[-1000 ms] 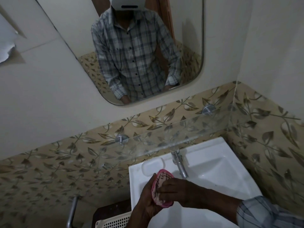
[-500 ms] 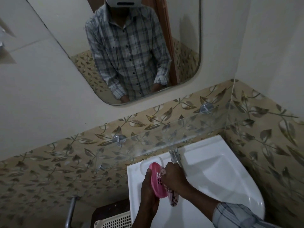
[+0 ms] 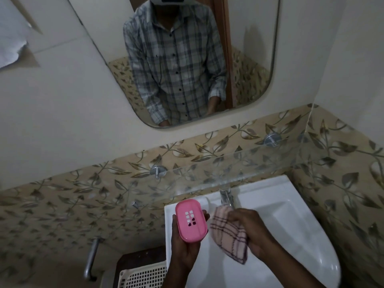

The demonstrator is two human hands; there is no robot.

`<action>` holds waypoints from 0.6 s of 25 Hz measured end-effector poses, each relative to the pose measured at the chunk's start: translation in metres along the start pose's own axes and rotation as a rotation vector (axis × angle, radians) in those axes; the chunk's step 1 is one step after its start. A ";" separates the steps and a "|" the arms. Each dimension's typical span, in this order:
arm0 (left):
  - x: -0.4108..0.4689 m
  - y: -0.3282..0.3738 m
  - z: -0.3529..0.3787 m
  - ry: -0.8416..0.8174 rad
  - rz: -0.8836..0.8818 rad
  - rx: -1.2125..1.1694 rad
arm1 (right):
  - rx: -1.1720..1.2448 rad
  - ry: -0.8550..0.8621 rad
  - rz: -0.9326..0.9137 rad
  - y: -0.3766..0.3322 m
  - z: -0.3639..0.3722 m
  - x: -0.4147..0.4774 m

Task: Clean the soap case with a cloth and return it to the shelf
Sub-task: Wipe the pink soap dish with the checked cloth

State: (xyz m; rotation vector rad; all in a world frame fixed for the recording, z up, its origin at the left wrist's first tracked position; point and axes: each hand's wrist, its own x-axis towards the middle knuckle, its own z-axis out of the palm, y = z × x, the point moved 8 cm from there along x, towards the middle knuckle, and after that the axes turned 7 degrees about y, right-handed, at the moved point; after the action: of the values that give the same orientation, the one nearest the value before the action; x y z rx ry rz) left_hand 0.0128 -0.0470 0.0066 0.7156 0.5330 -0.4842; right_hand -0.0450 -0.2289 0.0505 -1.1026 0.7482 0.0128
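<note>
Left hand [image 3: 182, 249] gripped pink soap case [image 3: 191, 220] from below, over sink [image 3: 291, 215] left edge. Right hand [image 3: 252, 231] clutched checked cloth [image 3: 228, 238], just right of case, not touching.

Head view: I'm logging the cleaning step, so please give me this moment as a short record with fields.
left hand: grips the pink soap case from below, over the sink
right hand: holds the checked cloth, bunched
case and cloth: side by side, cloth to the right, not on the case
case face: slotted side toward the camera
glass shelf: on the wall above the tap; case not yet on it
</note>
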 end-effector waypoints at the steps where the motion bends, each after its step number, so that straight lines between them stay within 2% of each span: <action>1: -0.003 -0.001 0.004 -0.040 -0.012 -0.011 | -0.001 0.044 0.015 0.005 -0.012 -0.001; 3: -0.006 -0.005 0.010 -0.112 -0.022 -0.010 | -0.065 -0.003 0.071 0.020 -0.013 -0.007; 6: -0.005 -0.020 0.018 -0.130 -0.071 0.042 | -0.216 -0.235 0.107 0.040 0.021 -0.028; 8: -0.003 -0.027 0.019 -0.075 -0.067 0.156 | -0.200 -0.197 0.060 0.042 0.030 -0.031; 9: -0.001 -0.024 0.016 -0.023 0.003 0.231 | -0.201 -0.128 0.022 0.039 0.027 -0.029; 11: 0.000 -0.003 0.017 0.041 0.258 0.441 | -0.269 -0.020 -0.054 0.034 0.016 -0.020; 13: -0.009 0.017 0.028 0.102 0.504 0.727 | -0.379 0.019 -0.119 0.028 0.012 -0.015; 15: -0.017 0.024 0.037 0.205 0.607 0.944 | -0.525 0.035 -0.215 0.022 0.015 -0.012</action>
State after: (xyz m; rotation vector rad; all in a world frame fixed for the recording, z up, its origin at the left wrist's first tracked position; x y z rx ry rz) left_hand 0.0249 -0.0539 0.0518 1.7787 0.2242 -0.0567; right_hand -0.0542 -0.2025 0.0428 -1.6844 0.6693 0.0078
